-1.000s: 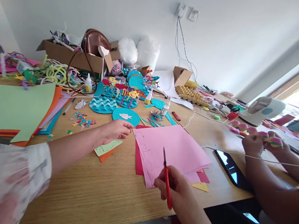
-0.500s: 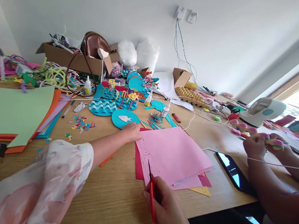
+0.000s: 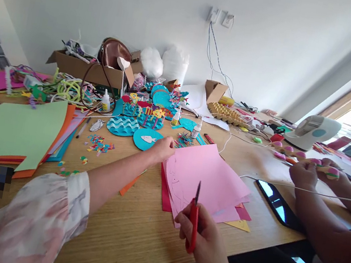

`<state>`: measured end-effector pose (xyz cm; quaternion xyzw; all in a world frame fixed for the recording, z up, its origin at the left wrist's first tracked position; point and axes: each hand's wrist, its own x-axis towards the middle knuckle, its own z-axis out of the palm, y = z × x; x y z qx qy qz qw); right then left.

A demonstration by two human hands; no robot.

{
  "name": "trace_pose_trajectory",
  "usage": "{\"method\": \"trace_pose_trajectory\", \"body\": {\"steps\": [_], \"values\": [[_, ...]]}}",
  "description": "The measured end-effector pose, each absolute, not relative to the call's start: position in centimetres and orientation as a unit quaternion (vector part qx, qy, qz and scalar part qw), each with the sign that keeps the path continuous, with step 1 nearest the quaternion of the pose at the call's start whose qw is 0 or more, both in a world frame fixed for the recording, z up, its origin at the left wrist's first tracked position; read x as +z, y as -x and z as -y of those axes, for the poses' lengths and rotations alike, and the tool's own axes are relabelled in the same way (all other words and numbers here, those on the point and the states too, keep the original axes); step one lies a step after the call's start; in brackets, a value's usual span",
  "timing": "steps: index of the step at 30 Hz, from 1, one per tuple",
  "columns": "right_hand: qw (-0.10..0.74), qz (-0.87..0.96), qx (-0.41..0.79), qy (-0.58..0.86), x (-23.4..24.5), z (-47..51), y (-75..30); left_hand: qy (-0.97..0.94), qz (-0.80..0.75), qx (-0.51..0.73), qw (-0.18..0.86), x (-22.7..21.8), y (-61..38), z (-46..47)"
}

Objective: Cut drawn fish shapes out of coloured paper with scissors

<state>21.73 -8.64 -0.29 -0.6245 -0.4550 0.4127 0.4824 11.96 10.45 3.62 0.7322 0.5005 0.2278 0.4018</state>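
Observation:
My right hand point(image 3: 201, 229) is wrapped round the red handles of a pair of scissors point(image 3: 193, 225). The dark blades point up and away, over the lower part of a pink sheet of paper point(image 3: 209, 178). At that sheet's far left corner my left hand point(image 3: 164, 149) has its fingers closed, pinching the corner. A pencil-drawn fish point(image 3: 176, 181) shows along the sheet's left side, which bows up a little. Beneath it lie red paper point(image 3: 164, 195) and a bit of yellow paper point(image 3: 240, 224). Beside my left hand is a blue disc point(image 3: 139, 144) bearing a white paper fish.
Green and orange sheets point(image 3: 19, 131) are stacked at left, near paper scraps point(image 3: 100, 144). Glue bottles point(image 3: 196, 130) stand behind the pink sheet. A phone point(image 3: 276, 203) lies at right, crossed by a white cable. Another person's hands point(image 3: 306, 172) hold a colourful piece there.
My right hand has moved the scissors to the right, and their blades now point more upright. My left hand has shifted slightly right and up at the paper's corner.

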Motion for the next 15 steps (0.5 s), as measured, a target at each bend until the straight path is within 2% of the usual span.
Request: {"method": "trace_pose_trajectory", "body": {"steps": [3, 6, 10, 15], "values": [[0.543, 0.403, 0.402, 0.618, 0.5, 8.8, -21.7, -0.681, -0.477, 0.303, 0.465, 5.6, -11.3, -8.5], [0.557, 0.384, 0.390, 0.625, 1.3, 9.3, -21.8, -0.611, -0.462, 0.383, 0.516, 7.0, -9.7, -6.4], [0.517, 0.410, 0.410, 0.630, 1.4, 10.5, -21.8, -0.502, -0.452, 0.454, 0.581, 6.6, -6.0, -3.1], [0.433, 0.454, 0.403, 0.666, 0.6, 12.5, -21.6, -0.375, -0.463, 0.498, 0.630, 3.5, -1.5, 1.2]]}}
